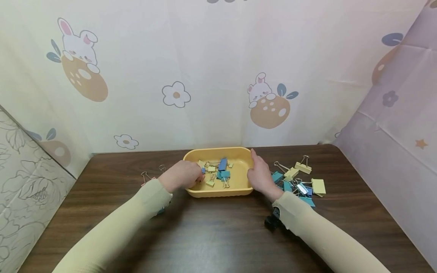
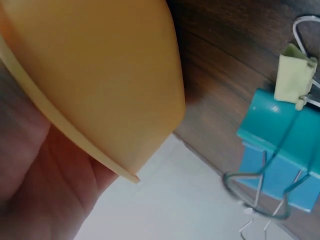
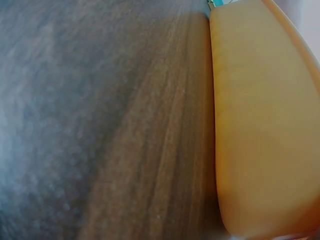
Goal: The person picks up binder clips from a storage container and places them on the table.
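A yellow plastic tray [image 1: 244, 178] sits on the table with several small yellow and blue binder clips inside, among them a blue clip [image 1: 222, 164] and a teal clip [image 1: 225, 174]. Over the tray's left end reaches my left hand [image 1: 182, 175], its fingers bent down among the clips; I cannot tell whether they pinch one. In the left wrist view, the left palm [image 2: 55, 185] lies close along the tray's rim. My right hand [image 1: 262, 176] grips the tray's right end, thumb over the rim. Only the tray's outer wall [image 3: 265, 125] shows in the right wrist view.
A heap of larger yellow, teal and blue binder clips [image 1: 291, 180] lies right of the tray. More clips [image 1: 146, 177] lie left, partly behind the left forearm; a teal clip [image 2: 280, 125] shows there close up. A patterned curtain [image 1: 211, 113] hangs behind the table [image 1: 218, 231].
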Available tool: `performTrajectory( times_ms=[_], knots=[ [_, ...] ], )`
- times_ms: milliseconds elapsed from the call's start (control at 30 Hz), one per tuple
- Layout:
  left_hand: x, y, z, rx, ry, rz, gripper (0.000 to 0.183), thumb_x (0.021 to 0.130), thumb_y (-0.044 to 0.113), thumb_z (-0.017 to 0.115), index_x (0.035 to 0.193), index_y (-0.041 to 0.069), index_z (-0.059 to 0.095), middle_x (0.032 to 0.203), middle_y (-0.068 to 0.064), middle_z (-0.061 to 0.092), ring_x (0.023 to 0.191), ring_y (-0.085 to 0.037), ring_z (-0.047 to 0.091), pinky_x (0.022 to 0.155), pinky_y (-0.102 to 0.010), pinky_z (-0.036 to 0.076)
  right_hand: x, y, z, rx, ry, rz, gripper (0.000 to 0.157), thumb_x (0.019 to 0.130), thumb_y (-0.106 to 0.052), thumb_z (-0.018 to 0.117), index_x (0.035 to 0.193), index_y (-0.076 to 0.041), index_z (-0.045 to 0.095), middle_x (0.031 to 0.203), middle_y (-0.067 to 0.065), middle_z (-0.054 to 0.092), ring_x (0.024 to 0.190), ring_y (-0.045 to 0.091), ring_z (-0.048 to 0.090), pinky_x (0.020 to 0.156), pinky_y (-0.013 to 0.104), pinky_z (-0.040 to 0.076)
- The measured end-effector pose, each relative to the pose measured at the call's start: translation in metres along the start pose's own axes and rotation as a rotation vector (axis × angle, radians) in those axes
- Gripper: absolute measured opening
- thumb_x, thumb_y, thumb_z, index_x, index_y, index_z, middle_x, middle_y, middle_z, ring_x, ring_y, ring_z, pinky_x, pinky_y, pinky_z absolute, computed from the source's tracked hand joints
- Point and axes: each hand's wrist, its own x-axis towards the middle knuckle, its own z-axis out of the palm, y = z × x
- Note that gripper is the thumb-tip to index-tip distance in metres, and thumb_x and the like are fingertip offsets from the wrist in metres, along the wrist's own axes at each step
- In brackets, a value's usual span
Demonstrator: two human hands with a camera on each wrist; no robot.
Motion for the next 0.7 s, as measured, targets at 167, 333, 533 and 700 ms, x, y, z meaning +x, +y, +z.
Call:
performTrajectory(
  times_ms=[167,333,533,700],
  knots=[
    [-0.004,-0.002,-0.001,-0.032,0.081,0.036,0.035,0.097,0.019,0.063,0.062,0.017,0.058,0.067,0.004,0.048,0.06,-0.015,0.044,0.059,-0.032,0.044,0.0,0.0,0.0,-0.003,-0.004,0.011,0.074,0.092,0.005,0.041,0.159,-0.004,0.011,0.157,0.023,0.028,0.139,0.035,0.035,0.111,0.052,0.031],
    [-0.014,-0.007,-0.008,-0.161,0.141,0.064,0.01,0.093,0.016,0.069,0.084,0.019,0.074,0.083,0.01,0.059,0.073,-0.009,0.054,0.067,-0.032,0.05,0.001,0.001,0.0,-0.008,-0.007,0.012,0.074,0.092,0.005,0.041,0.159,-0.004,0.011,0.157,0.023,0.028,0.139,0.034,0.035,0.112,0.052,0.031],
    [-0.04,-0.017,-0.02,-0.274,0.244,0.024,0.005,0.092,0.013,0.071,0.091,0.015,0.075,0.086,0.011,0.06,0.072,-0.009,0.053,0.065,-0.027,0.048,0.002,0.0,0.0,-0.009,-0.007,0.011,0.074,0.091,0.005,0.041,0.159,-0.004,0.011,0.157,0.024,0.028,0.139,0.034,0.035,0.112,0.052,0.03],
    [-0.067,-0.03,-0.021,-0.321,0.307,0.008,0.005,0.09,0.013,0.073,0.094,0.016,0.075,0.088,0.011,0.061,0.075,-0.006,0.055,0.068,-0.026,0.051,0.002,0.0,0.001,-0.011,-0.005,0.009,0.075,0.091,0.005,0.041,0.159,-0.004,0.011,0.157,0.024,0.027,0.14,0.035,0.034,0.112,0.052,0.03]
  ],
)
